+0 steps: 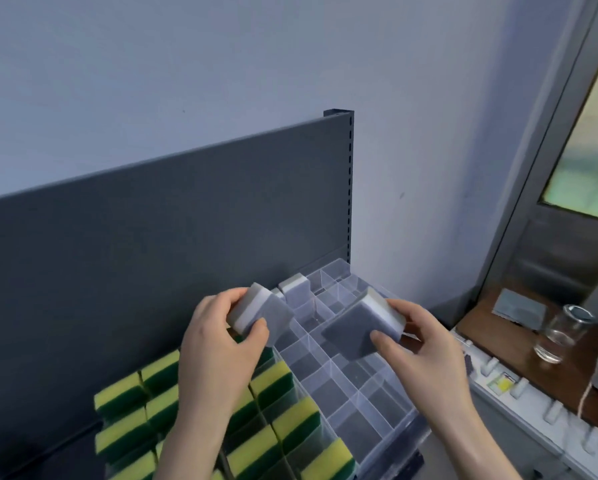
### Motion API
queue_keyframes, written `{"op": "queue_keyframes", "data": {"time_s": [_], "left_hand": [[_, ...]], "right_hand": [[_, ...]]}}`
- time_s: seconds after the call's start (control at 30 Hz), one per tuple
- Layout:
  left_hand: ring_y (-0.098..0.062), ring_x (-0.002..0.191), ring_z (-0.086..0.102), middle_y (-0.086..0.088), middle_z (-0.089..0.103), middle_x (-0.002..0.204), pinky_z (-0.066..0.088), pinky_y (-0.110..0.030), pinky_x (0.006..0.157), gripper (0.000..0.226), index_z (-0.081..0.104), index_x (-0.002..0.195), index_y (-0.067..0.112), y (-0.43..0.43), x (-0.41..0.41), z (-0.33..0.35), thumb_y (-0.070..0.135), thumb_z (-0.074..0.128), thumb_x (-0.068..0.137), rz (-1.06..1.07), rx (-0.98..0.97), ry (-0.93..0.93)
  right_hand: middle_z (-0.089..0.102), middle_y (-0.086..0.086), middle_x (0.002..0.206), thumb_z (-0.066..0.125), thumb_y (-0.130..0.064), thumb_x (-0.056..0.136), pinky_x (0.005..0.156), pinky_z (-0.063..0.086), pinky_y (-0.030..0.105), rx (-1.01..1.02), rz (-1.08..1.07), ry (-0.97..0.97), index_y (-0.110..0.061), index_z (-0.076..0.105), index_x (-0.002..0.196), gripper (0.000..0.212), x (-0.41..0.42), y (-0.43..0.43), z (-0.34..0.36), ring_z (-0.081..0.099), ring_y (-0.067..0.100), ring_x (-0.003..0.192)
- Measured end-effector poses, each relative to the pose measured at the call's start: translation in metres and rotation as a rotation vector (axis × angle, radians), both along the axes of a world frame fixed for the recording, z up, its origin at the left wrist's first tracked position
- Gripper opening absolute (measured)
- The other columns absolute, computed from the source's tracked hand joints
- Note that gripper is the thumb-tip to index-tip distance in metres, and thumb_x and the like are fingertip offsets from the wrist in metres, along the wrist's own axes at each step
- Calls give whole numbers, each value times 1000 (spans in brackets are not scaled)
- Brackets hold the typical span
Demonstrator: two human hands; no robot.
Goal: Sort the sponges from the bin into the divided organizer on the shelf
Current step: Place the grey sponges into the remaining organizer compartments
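Head view: looks down on a clear divided organizer on a shelf, with both hands raised above it.
Left hand: fingers and thumb are curled round a grey-and-white sponge, which is held tilted over the organizer's far left part, toward 10 o'clock.
Right hand: the thumb lies on the dark face and the fingers wrap the white edge of a second grey sponge, gripped at a tilt above the middle compartments, toward 2 o'clock.
Third grey sponge: stands upright in a far compartment at 12 o'clock, between the two held ones.
Yellow-and-green sponges: stand on edge in rows and fill the compartments from 7 to 9 o'clock, partly hidden by the left forearm.
Right-hand compartments: bare clear plastic from 3 to 5 o'clock.
Shelf: a dark grey back panel rises behind the organizer, and a slotted upright stands at its right end.
Room: a pale bluish wall rises above and to the right, with a grey door with a glass pane at 2 o'clock.
Side surface: a brown wooden top at 3 o'clock carries a clear glass jar and, just beside it, a grey sheet.
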State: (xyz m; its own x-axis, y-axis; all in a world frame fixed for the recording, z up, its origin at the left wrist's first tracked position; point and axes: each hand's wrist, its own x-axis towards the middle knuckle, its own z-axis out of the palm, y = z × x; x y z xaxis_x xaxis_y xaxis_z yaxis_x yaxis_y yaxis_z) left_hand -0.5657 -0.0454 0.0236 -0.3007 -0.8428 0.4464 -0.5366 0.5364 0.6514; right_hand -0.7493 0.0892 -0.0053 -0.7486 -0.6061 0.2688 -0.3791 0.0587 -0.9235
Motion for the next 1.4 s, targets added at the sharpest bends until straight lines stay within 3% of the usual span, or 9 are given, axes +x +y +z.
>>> {"op": "queue_keyframes", "data": {"time_s": [0.2,0.33,0.57,0.83,0.93,1.13,1.3,1.4], "left_hand": [[1,75,53,20,51,89,38,-16,55,30,53,97,38,-31,-13,-5,28,70,75,-23,29,-83],[2,74,53,22,51,89,37,-15,55,28,53,93,38,-41,-25,-14,29,71,74,-22,68,-144],[5,77,50,22,50,91,32,-10,55,29,52,92,36,-45,-44,-31,29,73,74,47,123,-220],[2,82,51,23,50,97,34,-9,59,30,54,100,37,-45,-57,-43,33,72,76,66,177,-364],[-1,84,51,24,50,95,37,-16,63,32,59,103,36,-50,-59,-41,30,72,74,78,165,-419],[-9,91,54,16,61,104,39,-20,71,36,67,106,33,-70,-67,-27,18,67,74,26,174,-606],[-18,89,60,8,63,98,53,-31,73,34,70,99,29,-78,-82,-23,10,63,72,-8,220,-739],[-19,93,59,7,64,100,52,-31,76,33,71,99,27,-77,-89,-33,9,63,73,-39,217,-790]], "right_hand": [[62,-22,86,65,-8,67,59,45,12,86,111,5,-36,55,87,35,-22,-41,-11,57,0,79],[63,-17,85,69,-8,69,63,44,18,156,165,7,-35,53,88,37,-42,-71,-17,58,0,78],[63,-18,89,74,-4,71,64,41,13,227,302,48,-31,56,92,39,-67,-104,-34,60,1,82],[63,-16,89,67,1,72,69,41,17,384,482,426,-29,63,93,37,-94,-131,-34,58,10,85],[62,-12,96,59,1,71,71,40,21,450,596,615,-26,67,99,40,-99,-147,-24,57,15,91],[67,3,96,51,-3,69,72,52,35,638,770,837,-24,64,93,34,-93,-186,-3,59,27,93],[66,6,103,50,-3,70,76,53,35,719,816,889,-24,64,101,40,-89,-198,-7,59,30,97],[65,6,97,48,0,67,67,50,33,734,834,906,-18,64,93,35,-89,-195,-17,59,31,92]]}}
